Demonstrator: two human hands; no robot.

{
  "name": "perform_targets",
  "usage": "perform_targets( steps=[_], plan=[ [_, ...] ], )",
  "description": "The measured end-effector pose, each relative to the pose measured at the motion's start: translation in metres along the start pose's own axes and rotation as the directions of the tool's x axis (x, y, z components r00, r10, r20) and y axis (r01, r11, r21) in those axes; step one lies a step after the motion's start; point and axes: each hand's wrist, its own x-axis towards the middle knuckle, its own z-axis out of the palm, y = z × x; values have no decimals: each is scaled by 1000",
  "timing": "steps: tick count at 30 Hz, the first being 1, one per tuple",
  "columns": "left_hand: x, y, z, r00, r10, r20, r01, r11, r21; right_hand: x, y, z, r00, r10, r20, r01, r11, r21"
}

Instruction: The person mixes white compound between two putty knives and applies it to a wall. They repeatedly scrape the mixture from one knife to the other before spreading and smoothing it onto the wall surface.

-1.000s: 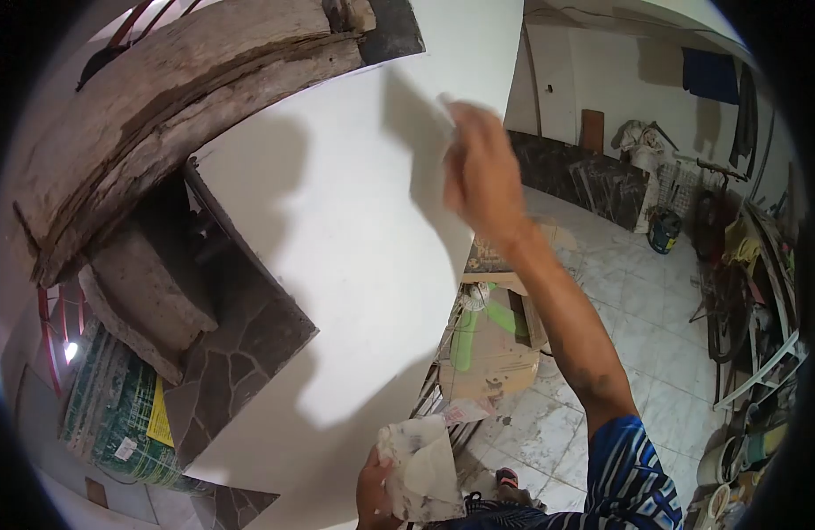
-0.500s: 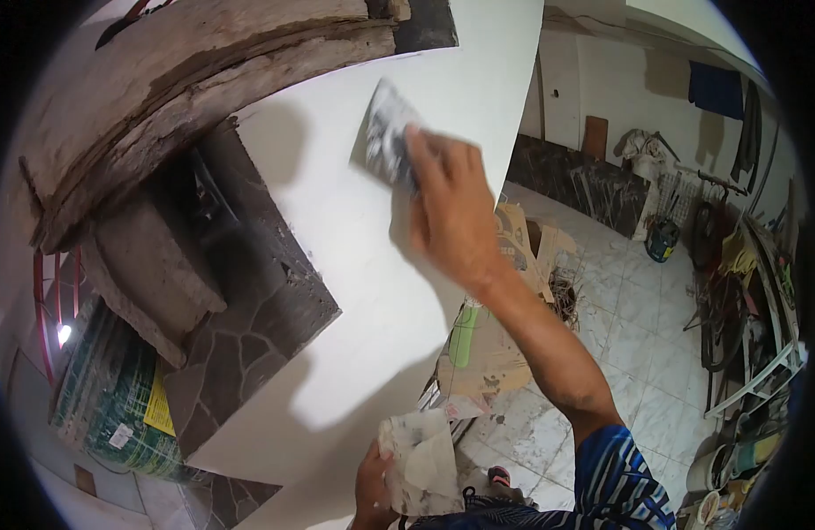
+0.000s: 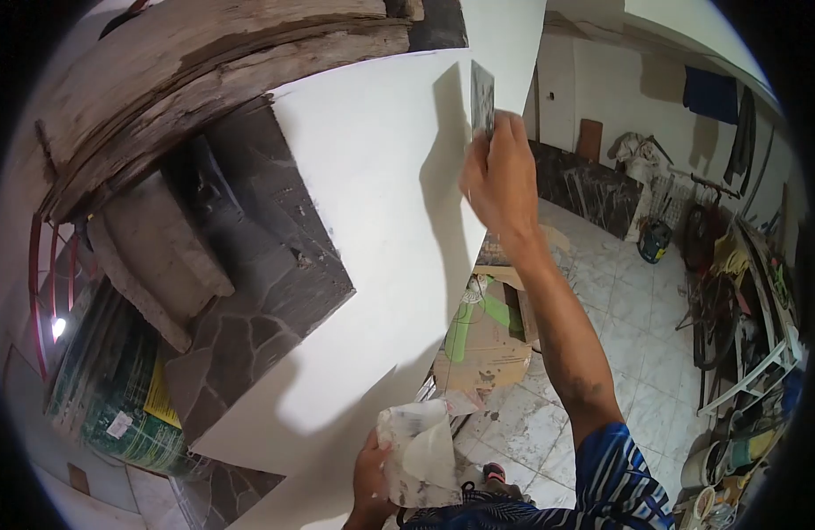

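My right hand (image 3: pixel 504 172) is closed around a putty knife (image 3: pixel 482 95), its grey-smeared blade pointing up and seen nearly edge-on near the right side of the white wall (image 3: pixel 363 168). The blade and hand throw a shadow on the wall to their left. Low in the view, my left hand (image 3: pixel 369 477) grips the side of a whitish, putty-smeared container (image 3: pixel 420 450) in front of my body. Its fingers are partly hidden by the container.
A rough wooden beam (image 3: pixel 239 79) and dark stone cladding (image 3: pixel 288 230) border the wall on the left. Cardboard boxes (image 3: pixel 491 358) stand on the tiled floor (image 3: pixel 637 309) below my right arm. Clutter and a white metal frame (image 3: pixel 752 380) line the right side.
My right hand has moved right and slightly up with the putty knife, whose blade has turned from broad to nearly edge-on. My left hand still holds the container in about the same place.
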Motion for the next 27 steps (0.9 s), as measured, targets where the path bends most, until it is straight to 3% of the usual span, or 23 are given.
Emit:
perform_targets(
  steps=[3, 6, 10, 12, 14, 16, 17, 20, 22, 24, 26, 27],
  plan=[
    [-2, -1, -6, 1000, -12, -7, 12, 1000, -14, 15, -13, 10, 1000, -12, 29, 13, 999, -38],
    [-5, 0, -7, 1000, -7, 5, 7, 1000, -12, 0, -34, 18, 946, -302, -116, 296, 953, -70],
    [-5, 2, -10, 1000, -12, -2, 12, 1000, 17, -48, -59, 21, 872, -489, -28, 488, 872, -34],
    [-5, 3, -12, 1000, 2, 9, -3, 998, 55, -70, -52, 22, 763, -645, 40, 645, 764, 17],
    [-6, 3, -13, 999, 25, 32, -29, 993, 116, -79, -51, 10, 709, -699, 93, 691, 715, 101],
    [-7, 5, -10, 998, 22, 55, -23, 999, 26, -73, -42, -2, 635, -763, 124, 743, 646, 174],
    [-7, 6, -9, 998, 21, 66, -20, 1000, -20, -69, -43, -9, 681, -727, 86, 723, 687, 73],
    [-2, -7, -27, 983, 140, 120, -166, 956, 240, -39, -40, -18, 876, -479, -63, 482, 875, 40],
    [-8, -2, -24, 994, 79, 80, -89, 986, 142, -16, -32, -8, 949, -281, -142, 287, 958, 23],
    [-13, 2, -21, 997, 59, 55, -65, 991, 116, -2, -29, -1, 988, -103, -119, 108, 994, 30],
    [-16, 3, -18, 996, 83, 35, -88, 982, 166, 3, -32, 3, 998, -56, -17, 56, 998, -2],
    [-17, 4, -17, 998, 55, 17, -56, 993, 103, 3, -34, 5, 999, -29, 34, 30, 999, -20]
  ],
)
